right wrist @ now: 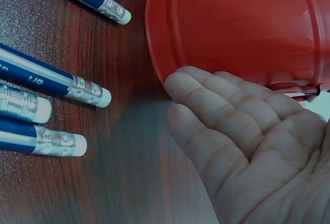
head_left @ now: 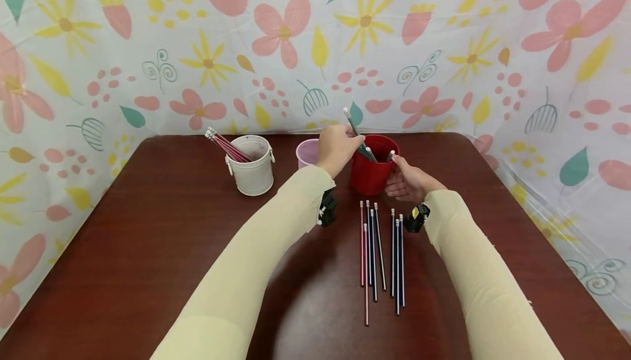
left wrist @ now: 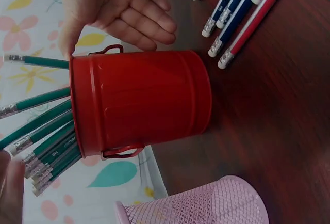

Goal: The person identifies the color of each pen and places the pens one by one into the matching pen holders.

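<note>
Fingers of the left hand (head_left: 337, 149) pinch a green pencil (head_left: 352, 122) tilted in the red bucket (head_left: 368, 178), on the far tabletop (head_left: 148, 239); the right hand (head_left: 411, 180), fingers nearly straight, grips nothing. Likely light, stiff and slick, the pencil suits an upper-shaft pinch.

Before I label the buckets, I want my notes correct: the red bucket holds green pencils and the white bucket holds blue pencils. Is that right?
Not quite: the head view shows red pencils, not blue, in the white bucket. The red bucket does hold green pencils.
</note>
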`<state>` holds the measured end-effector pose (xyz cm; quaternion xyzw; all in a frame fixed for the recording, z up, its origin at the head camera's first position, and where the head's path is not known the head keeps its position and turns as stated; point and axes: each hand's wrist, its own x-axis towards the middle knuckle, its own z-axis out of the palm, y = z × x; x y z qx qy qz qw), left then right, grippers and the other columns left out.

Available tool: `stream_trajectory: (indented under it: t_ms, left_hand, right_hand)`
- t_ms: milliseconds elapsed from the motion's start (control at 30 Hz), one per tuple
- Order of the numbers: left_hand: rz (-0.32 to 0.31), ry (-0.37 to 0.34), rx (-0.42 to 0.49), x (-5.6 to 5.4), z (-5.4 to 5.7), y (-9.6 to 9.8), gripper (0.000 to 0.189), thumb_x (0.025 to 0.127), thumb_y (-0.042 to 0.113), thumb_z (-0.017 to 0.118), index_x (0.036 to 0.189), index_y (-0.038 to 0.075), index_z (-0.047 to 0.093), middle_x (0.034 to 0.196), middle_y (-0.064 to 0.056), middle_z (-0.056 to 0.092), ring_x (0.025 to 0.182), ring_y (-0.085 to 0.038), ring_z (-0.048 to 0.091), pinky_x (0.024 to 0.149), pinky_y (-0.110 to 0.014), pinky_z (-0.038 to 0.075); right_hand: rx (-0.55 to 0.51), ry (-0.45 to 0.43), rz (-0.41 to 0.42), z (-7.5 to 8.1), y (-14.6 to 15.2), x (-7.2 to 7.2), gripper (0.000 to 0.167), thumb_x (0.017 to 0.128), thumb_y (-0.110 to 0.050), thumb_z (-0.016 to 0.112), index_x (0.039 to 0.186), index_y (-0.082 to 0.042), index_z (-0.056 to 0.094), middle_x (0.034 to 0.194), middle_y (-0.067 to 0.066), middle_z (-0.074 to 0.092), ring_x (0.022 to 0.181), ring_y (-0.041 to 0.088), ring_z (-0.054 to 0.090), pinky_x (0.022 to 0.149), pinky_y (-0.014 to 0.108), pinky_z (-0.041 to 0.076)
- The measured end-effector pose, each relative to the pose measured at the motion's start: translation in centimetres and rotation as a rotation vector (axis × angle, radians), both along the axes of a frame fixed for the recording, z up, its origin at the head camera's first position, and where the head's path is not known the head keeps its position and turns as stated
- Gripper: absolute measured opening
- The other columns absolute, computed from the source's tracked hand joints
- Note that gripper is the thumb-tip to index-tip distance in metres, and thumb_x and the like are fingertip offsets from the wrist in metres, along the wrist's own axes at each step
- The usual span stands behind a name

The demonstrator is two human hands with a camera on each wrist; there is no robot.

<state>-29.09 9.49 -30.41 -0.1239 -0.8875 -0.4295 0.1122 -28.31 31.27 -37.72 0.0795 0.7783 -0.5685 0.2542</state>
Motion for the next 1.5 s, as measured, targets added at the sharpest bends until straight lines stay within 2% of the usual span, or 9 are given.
stream_trajectory:
  t_ms: [100, 300, 533, 700, 933, 1033, 1200, 1333, 1500]
  left_hand:
    - [0.012, 0.004, 0.001, 0.0, -0.1, -0.2, 0.018, 0.085, 0.027, 0.073, 0.09, 0.01, 0.075, 0.089, 0.0, 0.073, 0.082, -0.012, 0.063, 0.067, -0.021, 0.046]
    - [-0.076, -0.031, 0.128, 0.4, -0.5, 0.0, 0.015, 0.088, 0.022, 0.07, 0.09, 0.009, 0.075, 0.087, -0.001, 0.073, 0.067, -0.008, 0.056, 0.054, -0.018, 0.04]
    - [-0.107, -0.003, 0.155, 1.0, -0.6, 0.6, 0.018, 0.087, 0.02, 0.072, 0.099, 0.007, 0.073, 0.095, -0.003, 0.073, 0.091, -0.013, 0.066, 0.071, -0.019, 0.048]
    - [-0.136, -0.042, 0.164, 1.2, -0.7, 0.9, 0.02, 0.085, 0.022, 0.075, 0.095, 0.006, 0.07, 0.093, -0.005, 0.073, 0.083, -0.014, 0.068, 0.067, -0.019, 0.049]
    - [-0.144, -0.086, 0.102, 0.9, -1.5, 1.1, 0.025, 0.086, 0.03, 0.073, 0.097, 0.008, 0.074, 0.092, -0.003, 0.073, 0.071, -0.009, 0.066, 0.063, -0.016, 0.049]
    - [-0.137, -0.084, 0.058, 0.7, -1.6, 1.0, 0.023, 0.089, 0.03, 0.069, 0.097, 0.009, 0.076, 0.084, 0.0, 0.072, 0.067, -0.007, 0.063, 0.06, -0.016, 0.047]
    - [-0.128, -0.077, -0.083, 0.5, -1.8, 0.9, 0.026, 0.091, 0.026, 0.062, 0.069, 0.013, 0.067, 0.061, 0.005, 0.056, 0.059, -0.008, 0.047, 0.05, -0.018, 0.034]
    - [-0.119, -0.061, -0.153, 0.2, -1.9, 0.9, 0.035, 0.09, 0.024, 0.062, 0.057, 0.016, 0.053, 0.054, 0.007, 0.045, 0.055, -0.008, 0.041, 0.047, -0.019, 0.03]
    - [-0.124, -0.077, -0.157, 0.2, -1.9, 0.7, 0.037, 0.092, 0.025, 0.062, 0.058, 0.013, 0.056, 0.054, 0.005, 0.046, 0.054, -0.009, 0.042, 0.048, -0.02, 0.03]
  right_hand:
    - [-0.003, 0.0, -0.002, -0.1, -0.2, 0.0, 0.093, 0.095, -0.066, 0.017, 0.134, 0.017, 0.034, 0.136, 0.032, 0.045, 0.11, 0.032, 0.058, 0.107, 0.049, 0.034]
    - [-0.013, -0.007, 0.008, 0.0, -0.1, 0.1, 0.093, 0.095, -0.066, 0.017, 0.135, 0.017, 0.033, 0.135, 0.031, 0.047, 0.109, 0.03, 0.059, 0.107, 0.05, 0.033]
    - [-0.019, -0.015, 0.017, 0.0, -0.2, -0.2, 0.094, 0.095, -0.066, 0.016, 0.137, 0.017, 0.031, 0.132, 0.029, 0.05, 0.112, 0.032, 0.056, 0.108, 0.049, 0.032]
    - [-0.014, -0.025, 0.014, 0.0, -0.2, -0.2, 0.095, 0.094, -0.066, 0.014, 0.138, 0.017, 0.03, 0.137, 0.032, 0.044, 0.118, 0.036, 0.052, 0.109, 0.048, 0.032]
    - [-0.038, -0.022, -0.01, 0.0, -0.3, -0.1, 0.093, 0.095, -0.065, 0.018, 0.135, 0.017, 0.033, 0.114, 0.018, 0.063, 0.102, 0.026, 0.061, 0.107, 0.048, 0.034]
    - [-0.04, -0.021, -0.009, 0.0, -0.3, 0.0, 0.094, 0.095, -0.066, 0.017, 0.136, 0.017, 0.032, 0.123, 0.025, 0.058, 0.105, 0.028, 0.06, 0.108, 0.048, 0.033]
    - [-0.036, -0.042, -0.004, -0.1, -0.2, 0.2, 0.096, 0.094, -0.066, 0.013, 0.14, 0.017, 0.026, 0.143, 0.033, 0.035, 0.119, 0.034, 0.052, 0.109, 0.048, 0.03]
    - [-0.032, -0.034, 0.005, 0.0, -0.2, 0.2, 0.097, 0.094, -0.066, 0.012, 0.141, 0.018, 0.024, 0.144, 0.035, 0.031, 0.123, 0.037, 0.048, 0.11, 0.048, 0.03]
    - [-0.022, -0.032, 0.001, 0.0, -0.4, 0.0, 0.097, 0.094, -0.067, 0.014, 0.14, 0.017, 0.027, 0.143, 0.033, 0.035, 0.12, 0.035, 0.051, 0.109, 0.048, 0.031]
